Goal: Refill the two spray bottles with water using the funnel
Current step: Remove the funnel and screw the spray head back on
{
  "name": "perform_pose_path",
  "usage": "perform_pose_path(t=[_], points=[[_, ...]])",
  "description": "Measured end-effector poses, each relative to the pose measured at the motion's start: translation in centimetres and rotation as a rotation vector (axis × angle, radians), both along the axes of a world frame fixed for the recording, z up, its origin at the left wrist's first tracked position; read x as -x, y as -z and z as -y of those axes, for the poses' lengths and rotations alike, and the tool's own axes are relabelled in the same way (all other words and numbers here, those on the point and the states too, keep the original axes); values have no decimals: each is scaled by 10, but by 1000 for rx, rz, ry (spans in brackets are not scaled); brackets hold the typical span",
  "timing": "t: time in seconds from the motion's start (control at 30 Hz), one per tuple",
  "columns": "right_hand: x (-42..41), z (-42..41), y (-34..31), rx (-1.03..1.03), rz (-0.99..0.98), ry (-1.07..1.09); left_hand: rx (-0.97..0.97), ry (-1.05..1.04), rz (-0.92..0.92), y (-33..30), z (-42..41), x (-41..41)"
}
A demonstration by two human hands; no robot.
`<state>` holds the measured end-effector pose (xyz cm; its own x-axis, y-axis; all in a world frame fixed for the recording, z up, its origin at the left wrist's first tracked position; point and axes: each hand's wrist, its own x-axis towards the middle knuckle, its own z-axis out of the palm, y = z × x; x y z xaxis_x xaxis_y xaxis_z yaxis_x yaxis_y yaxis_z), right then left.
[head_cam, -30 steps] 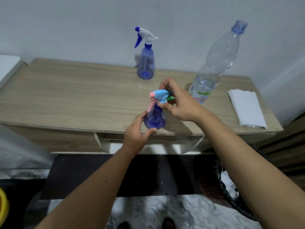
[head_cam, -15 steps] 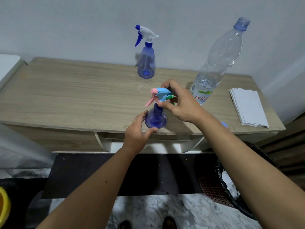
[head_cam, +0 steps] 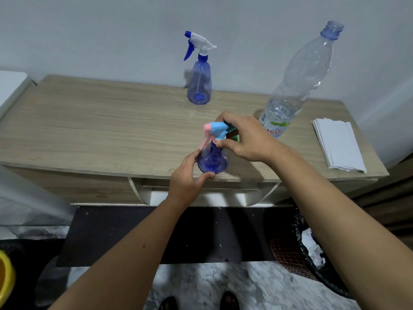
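Note:
A small blue spray bottle [head_cam: 212, 161] with a light-blue and pink spray head [head_cam: 218, 130] stands near the table's front edge. My left hand [head_cam: 186, 179] grips its round body. My right hand [head_cam: 248, 137] pinches the collar under the spray head. A green piece, possibly the funnel [head_cam: 233, 136], shows just behind the head, mostly hidden by my right hand. A second blue spray bottle [head_cam: 199, 83] with a white and blue head stands at the back by the wall. A large clear water bottle [head_cam: 297, 81], uncapped and holding a little water, stands at the right.
The wooden table [head_cam: 100, 126] has a stack of white napkins [head_cam: 338, 144] at its right end. A bin lined with a black bag [head_cam: 312, 249] sits on the floor at the right. A yellow container [head_cam: 5, 276] shows at the lower left.
My right hand's fingers have shifted slightly around the spray head's collar. The bottle and my left hand stay in place.

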<state>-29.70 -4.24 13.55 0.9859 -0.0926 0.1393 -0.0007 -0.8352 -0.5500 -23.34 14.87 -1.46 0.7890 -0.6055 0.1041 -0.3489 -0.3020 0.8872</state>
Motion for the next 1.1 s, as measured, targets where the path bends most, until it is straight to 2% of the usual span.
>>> perform_pose_path(t=[0.13, 0.3, 0.53, 0.77, 0.87, 0.97, 1.1], points=[[-5, -4, -4, 149, -31, -8, -10, 5, 12, 0, 0, 0], [-4, -3, -3, 153, -6, 34, -13, 11, 27, -1, 1, 0], [-1, 2, 7, -17, -61, 32, -14, 25, 35, 0, 1, -2], [0, -6, 22, -131, 45, 166, -22, 30, 43, -1, 0, -2], [2, -7, 24, -261, 34, 159, -15, 26, 35, -1, -1, -1], [6, -5, 26, -234, 20, 116, -19, 14, 49, -1, 0, -1], [6, 0, 33, -360, 16, 139, -16, 13, 43, 1, 1, -2]])
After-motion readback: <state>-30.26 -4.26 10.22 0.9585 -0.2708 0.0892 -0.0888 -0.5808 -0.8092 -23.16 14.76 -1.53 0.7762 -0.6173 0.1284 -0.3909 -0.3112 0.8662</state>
